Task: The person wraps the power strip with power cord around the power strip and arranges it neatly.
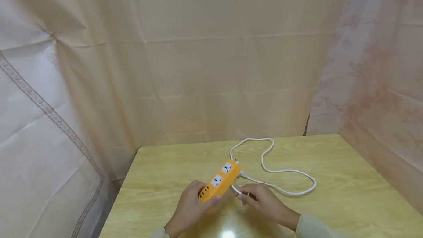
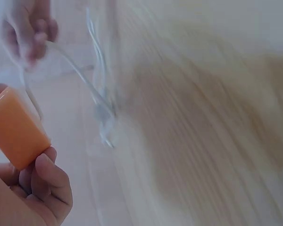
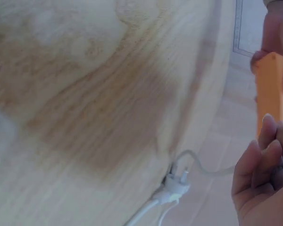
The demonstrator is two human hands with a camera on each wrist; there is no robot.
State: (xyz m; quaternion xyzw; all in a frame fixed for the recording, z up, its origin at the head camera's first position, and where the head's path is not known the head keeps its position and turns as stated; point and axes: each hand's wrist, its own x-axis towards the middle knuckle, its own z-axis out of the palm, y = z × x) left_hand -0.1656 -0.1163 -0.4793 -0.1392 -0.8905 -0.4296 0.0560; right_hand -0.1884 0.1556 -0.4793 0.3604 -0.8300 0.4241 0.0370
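Observation:
My left hand (image 1: 193, 201) grips the near end of an orange power strip (image 1: 228, 179), thumb along its side. The strip is tilted, its far end pointing away to the right. Its top face carries two white sockets (image 1: 217, 180) and a row of dark USB ports (image 1: 204, 193) close to my fingers. Just right of the strip, my right hand (image 1: 262, 199) pinches its white cord (image 1: 235, 189) between thumb and fingers. A white plug (image 3: 176, 187) with metal prongs lies on the table in the right wrist view, near the pinched cord.
The cord's loose loop (image 1: 290, 170) spreads over the wooden table (image 1: 165, 172) to the right of the strip. Pale cloth curtains (image 1: 198, 65) hang behind the table and along both sides. A bright reflection shows on the near tabletop.

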